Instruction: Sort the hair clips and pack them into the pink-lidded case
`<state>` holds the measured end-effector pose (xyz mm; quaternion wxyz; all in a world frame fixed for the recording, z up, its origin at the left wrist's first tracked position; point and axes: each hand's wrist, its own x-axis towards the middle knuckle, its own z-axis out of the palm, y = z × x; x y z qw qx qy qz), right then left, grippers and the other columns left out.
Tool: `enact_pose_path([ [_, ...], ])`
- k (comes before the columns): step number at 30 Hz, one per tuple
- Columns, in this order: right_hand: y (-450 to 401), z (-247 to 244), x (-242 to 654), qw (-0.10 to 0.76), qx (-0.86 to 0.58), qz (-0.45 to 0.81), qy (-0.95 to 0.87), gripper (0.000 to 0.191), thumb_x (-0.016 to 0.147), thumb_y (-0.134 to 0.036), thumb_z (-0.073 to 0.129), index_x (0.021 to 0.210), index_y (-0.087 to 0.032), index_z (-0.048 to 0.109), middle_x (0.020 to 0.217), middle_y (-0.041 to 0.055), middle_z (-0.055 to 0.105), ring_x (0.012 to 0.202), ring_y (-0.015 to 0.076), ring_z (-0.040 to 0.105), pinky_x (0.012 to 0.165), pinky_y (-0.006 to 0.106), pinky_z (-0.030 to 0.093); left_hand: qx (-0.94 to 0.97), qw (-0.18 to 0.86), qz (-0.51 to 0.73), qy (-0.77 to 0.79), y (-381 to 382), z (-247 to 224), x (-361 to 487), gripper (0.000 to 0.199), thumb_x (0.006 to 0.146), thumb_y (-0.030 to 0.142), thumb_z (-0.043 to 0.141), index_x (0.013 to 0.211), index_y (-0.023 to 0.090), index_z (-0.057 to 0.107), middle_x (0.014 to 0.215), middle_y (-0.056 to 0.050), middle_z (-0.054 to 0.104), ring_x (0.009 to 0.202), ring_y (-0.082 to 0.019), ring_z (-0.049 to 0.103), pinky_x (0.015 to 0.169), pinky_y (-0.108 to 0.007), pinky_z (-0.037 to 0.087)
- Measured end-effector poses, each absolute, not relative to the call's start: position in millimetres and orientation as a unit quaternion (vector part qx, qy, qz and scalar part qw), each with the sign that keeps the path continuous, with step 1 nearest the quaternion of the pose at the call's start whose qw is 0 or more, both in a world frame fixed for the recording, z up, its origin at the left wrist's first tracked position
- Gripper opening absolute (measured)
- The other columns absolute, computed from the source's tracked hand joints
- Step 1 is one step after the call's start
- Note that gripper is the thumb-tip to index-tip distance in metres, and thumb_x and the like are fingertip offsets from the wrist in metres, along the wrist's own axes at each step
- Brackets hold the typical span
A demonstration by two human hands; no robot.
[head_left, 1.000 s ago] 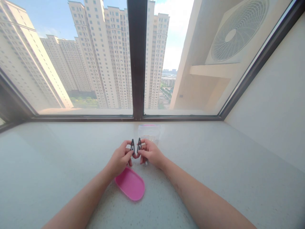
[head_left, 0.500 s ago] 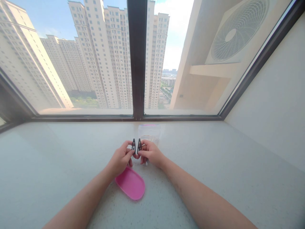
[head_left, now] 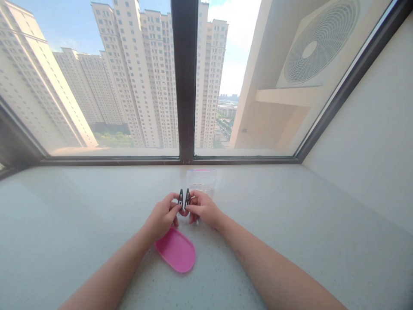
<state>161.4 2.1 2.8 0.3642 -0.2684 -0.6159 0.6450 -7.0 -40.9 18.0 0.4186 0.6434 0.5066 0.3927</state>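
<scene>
My left hand (head_left: 165, 214) pinches a black snap hair clip (head_left: 180, 198) by its edge, held upright. A second black hair clip (head_left: 187, 199) stands upright in the fingers of my right hand (head_left: 203, 208). The two clips are side by side with a narrow gap between them. Just below my left hand lies a pink oval tray (head_left: 177, 252), its upper left end partly covered by that hand. Behind my right hand rests a clear zip bag (head_left: 202, 175) with small things in it that I cannot make out.
A pale speckled sill (head_left: 80, 215) carries everything. Along its far side runs a dark window frame (head_left: 112, 161), with tall buildings beyond the glass. At the right stands a white wall (head_left: 371, 129).
The hair clips have come very slightly closer together. Both hands keep their grip, and the whole view has shifted a little.
</scene>
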Motion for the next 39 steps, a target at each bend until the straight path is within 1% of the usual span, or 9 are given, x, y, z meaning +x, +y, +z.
enact_pose_path([
  [8, 1.8, 2.5, 160.8, 0.362, -0.269, 0.644, -0.617, 0.023, 0.071, -0.025, 0.063, 0.089, -0.017, 0.049, 0.065, -0.001, 0.064, 0.04, 0.011, 0.056, 0.036, 0.018, 0.037, 0.645, 0.416, 0.39, 0.509, -40.9, 18.8, -6.5, 0.021, 0.083, 0.03, 0.048, 0.102, 0.02, 0.05, 0.07, 0.001, 0.067, 0.043, -0.011, 0.057, 0.044, -0.021, 0.041],
  [22, 1.9, 2.5, 160.3, 0.364, -0.27, 0.641, -0.619, 0.023, 0.071, -0.024, 0.062, 0.09, -0.017, 0.049, 0.063, -0.0024, 0.063, 0.039, 0.01, 0.056, 0.036, 0.017, 0.039, 0.637, 0.418, 0.403, 0.507, -42.2, 20.6, -5.1, 0.022, 0.081, 0.031, 0.05, 0.1, 0.019, 0.052, 0.068, 0.0, 0.067, 0.042, -0.011, 0.056, 0.044, -0.021, 0.041],
  [27, 1.5, 2.2, 160.4, 0.363, -0.27, 0.64, -0.621, 0.024, 0.071, -0.025, 0.062, 0.09, -0.017, 0.049, 0.064, -0.0019, 0.064, 0.039, 0.0104, 0.056, 0.036, 0.017, 0.038, 0.646, 0.414, 0.394, 0.506, -41.1, 19.0, -5.8, 0.021, 0.083, 0.03, 0.048, 0.1, 0.019, 0.052, 0.069, 0.0, 0.067, 0.043, -0.012, 0.056, 0.045, -0.022, 0.043],
  [39, 1.6, 3.3, 160.1, 0.359, -0.279, 0.64, -0.62, 0.022, 0.071, -0.024, 0.061, 0.088, -0.017, 0.049, 0.063, -0.0018, 0.064, 0.039, 0.0102, 0.056, 0.036, 0.017, 0.037, 0.648, 0.414, 0.399, 0.499, -39.7, 15.0, -7.1, 0.023, 0.084, 0.033, 0.048, 0.101, 0.019, 0.054, 0.069, 0.0, 0.067, 0.043, -0.011, 0.056, 0.045, -0.022, 0.041],
])
